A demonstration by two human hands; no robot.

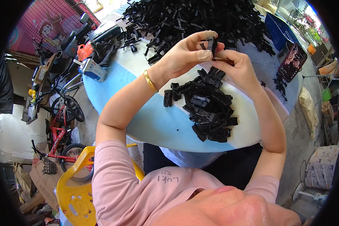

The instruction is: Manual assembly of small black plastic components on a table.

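Both hands are raised over the table and meet at a small black plastic part. My left hand, with tape wrapped round the thumb and a fingertip, pinches it between them. From the right, my right hand has its thumb and forefinger closed at the lower end of the same part; the fingertips partly hide it. Below the hands lies a heap of assembled-looking black plastic pieces. Farther back, a much bigger mound of loose black plastic parts spreads across the table.
The rounded table has a blue and white top. At its left edge stand a drink carton and dark gloves. A blue basket and a phone are on the right. A yellow chair and red bicycle stand left.
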